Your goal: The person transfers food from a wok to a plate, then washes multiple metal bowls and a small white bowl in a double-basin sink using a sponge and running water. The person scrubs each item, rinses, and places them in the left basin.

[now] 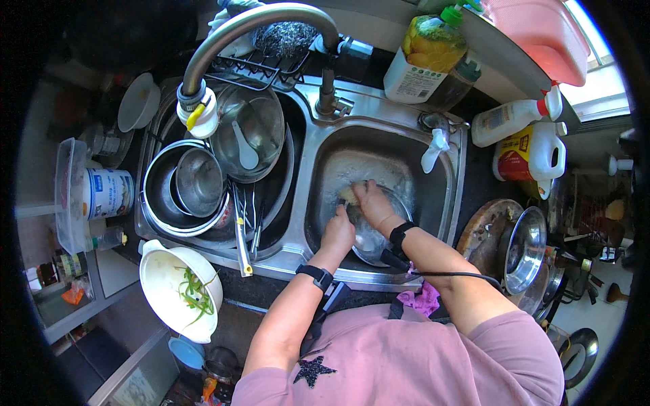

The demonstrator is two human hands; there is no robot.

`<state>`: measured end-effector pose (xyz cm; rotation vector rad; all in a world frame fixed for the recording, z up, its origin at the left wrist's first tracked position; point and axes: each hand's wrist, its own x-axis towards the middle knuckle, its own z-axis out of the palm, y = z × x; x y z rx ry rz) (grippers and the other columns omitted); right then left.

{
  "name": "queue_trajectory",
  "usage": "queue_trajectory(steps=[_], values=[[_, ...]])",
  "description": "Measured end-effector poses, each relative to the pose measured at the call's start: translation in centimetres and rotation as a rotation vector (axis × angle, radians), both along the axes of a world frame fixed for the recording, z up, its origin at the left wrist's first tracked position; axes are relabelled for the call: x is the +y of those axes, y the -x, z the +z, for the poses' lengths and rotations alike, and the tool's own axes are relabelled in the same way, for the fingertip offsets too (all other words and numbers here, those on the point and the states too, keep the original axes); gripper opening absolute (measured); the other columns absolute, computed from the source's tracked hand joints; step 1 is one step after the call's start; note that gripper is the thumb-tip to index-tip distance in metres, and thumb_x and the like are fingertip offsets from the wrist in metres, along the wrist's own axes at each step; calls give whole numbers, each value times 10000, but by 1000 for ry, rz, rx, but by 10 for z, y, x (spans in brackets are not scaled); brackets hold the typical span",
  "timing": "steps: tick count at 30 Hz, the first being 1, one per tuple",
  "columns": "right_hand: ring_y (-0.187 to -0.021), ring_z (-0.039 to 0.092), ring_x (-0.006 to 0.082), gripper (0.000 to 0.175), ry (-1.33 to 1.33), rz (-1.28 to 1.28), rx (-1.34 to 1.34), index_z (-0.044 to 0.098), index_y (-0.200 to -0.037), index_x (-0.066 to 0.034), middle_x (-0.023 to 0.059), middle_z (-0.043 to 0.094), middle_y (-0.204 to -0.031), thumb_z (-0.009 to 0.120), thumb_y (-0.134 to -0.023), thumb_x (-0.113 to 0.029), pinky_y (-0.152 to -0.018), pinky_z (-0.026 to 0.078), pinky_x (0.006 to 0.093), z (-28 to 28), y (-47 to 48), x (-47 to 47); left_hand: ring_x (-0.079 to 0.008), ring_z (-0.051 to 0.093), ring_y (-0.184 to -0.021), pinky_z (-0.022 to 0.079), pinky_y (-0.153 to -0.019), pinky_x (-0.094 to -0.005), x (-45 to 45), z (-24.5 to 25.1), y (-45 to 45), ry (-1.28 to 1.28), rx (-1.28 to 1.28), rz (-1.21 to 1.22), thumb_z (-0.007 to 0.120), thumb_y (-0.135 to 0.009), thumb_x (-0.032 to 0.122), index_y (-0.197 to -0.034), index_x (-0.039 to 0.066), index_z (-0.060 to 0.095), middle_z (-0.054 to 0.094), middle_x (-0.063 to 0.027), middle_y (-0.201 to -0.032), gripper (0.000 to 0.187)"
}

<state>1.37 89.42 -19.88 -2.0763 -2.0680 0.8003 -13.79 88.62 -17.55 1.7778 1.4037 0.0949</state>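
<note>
Both hands are down in the right basin of a double stainless steel sink [300, 203]. My right hand [375, 203] is closed around a pale yellowish sponge or scrubber [348, 196]. Beside it, my left hand [339, 229] grips a thin utensil handle whose far end lies under the sponge; its kind cannot be told. A round metal bowl or lid [370, 243] rests in the basin beneath the hands, with suds and shallow water [355, 157] around it.
The left basin holds nested metal pots [157, 203], a glass lid [264, 132] with a white spoon [245, 147], and several utensils. A gooseneck faucet [269, 14] arches overhead. A white bowl with green scraps [157, 289] stands front left; bottles [508, 119] and a metal bowl [528, 251] stand right.
</note>
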Motion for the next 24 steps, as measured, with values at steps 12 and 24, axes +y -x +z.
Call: queue_trajectory(steps=[12,24], values=[[-1042,562,333,236,38,340,-294,561,-1063,-70,189,579,-1075,491,-871,-188,-792,509,395,10,-32,-31,-455,613,-683,497,-622,-523,-9,1,5,-88,-41,16,512,-802,45,-1175,-135,391,606,-308,-739,432],[-877,609,190,313,813,-293,759,536,-1156,-90,63,628,-850,544,-843,-98,-742,509,354,-11,6,-44,-459,606,-712,500,-655,-515,-9,-10,3,-134,-117,80,444,-905,164,-1200,-83,463,612,-301,-843,386]])
